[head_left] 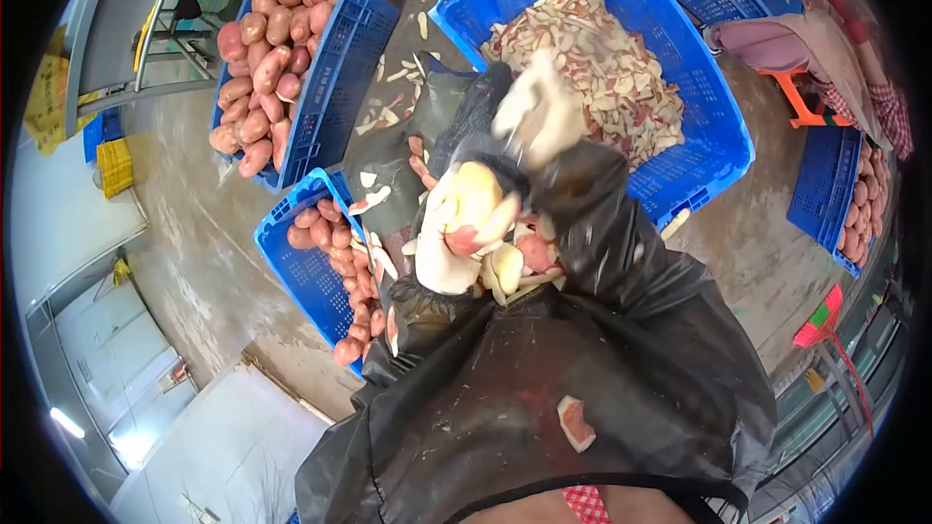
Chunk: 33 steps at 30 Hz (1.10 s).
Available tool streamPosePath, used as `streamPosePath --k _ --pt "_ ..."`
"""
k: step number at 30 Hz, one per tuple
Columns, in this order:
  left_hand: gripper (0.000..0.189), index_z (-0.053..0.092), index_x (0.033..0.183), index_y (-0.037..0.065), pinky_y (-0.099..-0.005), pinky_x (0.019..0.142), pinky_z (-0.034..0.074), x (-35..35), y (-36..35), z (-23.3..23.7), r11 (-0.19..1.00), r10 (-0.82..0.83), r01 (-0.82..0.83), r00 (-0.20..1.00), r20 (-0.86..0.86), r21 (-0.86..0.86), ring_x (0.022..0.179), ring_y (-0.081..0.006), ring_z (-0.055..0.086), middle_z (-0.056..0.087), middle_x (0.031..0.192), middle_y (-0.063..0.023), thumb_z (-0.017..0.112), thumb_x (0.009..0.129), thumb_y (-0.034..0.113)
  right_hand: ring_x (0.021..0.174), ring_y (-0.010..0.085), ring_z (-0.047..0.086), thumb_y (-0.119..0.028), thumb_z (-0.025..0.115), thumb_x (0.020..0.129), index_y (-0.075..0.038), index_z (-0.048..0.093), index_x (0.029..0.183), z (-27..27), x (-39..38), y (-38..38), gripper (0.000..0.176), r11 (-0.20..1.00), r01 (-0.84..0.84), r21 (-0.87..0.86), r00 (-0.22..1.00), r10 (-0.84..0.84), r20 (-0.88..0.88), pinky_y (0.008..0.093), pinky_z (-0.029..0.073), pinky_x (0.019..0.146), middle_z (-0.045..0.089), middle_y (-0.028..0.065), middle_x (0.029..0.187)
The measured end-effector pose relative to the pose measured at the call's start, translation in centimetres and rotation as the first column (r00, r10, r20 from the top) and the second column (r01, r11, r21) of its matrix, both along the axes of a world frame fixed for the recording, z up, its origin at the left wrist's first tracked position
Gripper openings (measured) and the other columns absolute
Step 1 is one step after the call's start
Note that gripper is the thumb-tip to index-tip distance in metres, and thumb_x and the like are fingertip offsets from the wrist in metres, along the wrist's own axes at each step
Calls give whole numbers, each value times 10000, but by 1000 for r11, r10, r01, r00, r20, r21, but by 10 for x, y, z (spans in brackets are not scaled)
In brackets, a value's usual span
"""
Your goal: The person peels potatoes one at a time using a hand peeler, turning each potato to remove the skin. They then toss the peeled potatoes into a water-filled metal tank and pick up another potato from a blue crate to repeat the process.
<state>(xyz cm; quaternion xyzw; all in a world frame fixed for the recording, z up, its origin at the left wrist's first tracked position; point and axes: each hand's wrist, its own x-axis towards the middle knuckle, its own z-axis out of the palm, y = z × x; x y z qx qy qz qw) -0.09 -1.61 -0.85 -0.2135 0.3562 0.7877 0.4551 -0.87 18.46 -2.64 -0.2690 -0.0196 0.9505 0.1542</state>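
Note:
My left hand (449, 250), in a white glove, is wrapped round a partly peeled potato (468, 196); yellow flesh and a patch of red skin show. Just above and to the right, my right hand (537, 112), also gloved in white, is smeared by motion, with its fingers and anything in them unclear. Peels and a red-skinned potato piece (536, 252) lie in my lap below the hands. A peel (577, 424) sticks to my dark apron (485, 369). Beyond my right hand, a large blue crate (714, 160) holds a heap of peels (621, 68).
At the upper left stands a blue crate (340, 68) of red potatoes; a smaller blue crate (296, 277) of potatoes is beside my left arm. Peels lie on the floor. Another person's sleeve (888, 107), an orange stool (798, 102) and a potato crate (823, 184) are at right.

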Motion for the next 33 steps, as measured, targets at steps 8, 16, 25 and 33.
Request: streamPosePath --k 8,16,25,33 --pt "586 431 1284 29 -388 796 516 5 5 18 958 -265 206 898 -351 -197 993 -282 595 563 1166 -143 628 764 211 521 152 486 -385 464 941 -123 450 683 -33 -1 34 368 967 36 252 999 -40 12 318 431 519 422 16 535" --pt "610 481 1186 -21 -321 863 478 28 18 4 873 -461 66 432 -775 -482 987 -209 588 571 1119 -157 731 629 -29 477 160 421 -468 516 899 -148 481 706 -31 46 39 375 999 37 24 998 -39 57 347 369 485 401 -15 529" --pt "690 427 1228 16 -365 864 483 54 15 5 932 -311 -15 477 -822 -362 1011 -260 579 533 1164 -194 705 607 -94 517 178 457 -438 423 950 -135 520 753 -5 84 15 375 963 86 254 995 -70 -73 328 388 488 429 -11 556" --pt "657 338 1258 81 -398 948 428 49 27 2 845 -309 -349 300 -902 -405 1165 -294 468 419 1280 -194 621 688 -83 533 196 462 -520 451 902 -156 514 716 11 31 -7 414 980 -126 -154 955 78 -288 356 386 504 449 5 558"
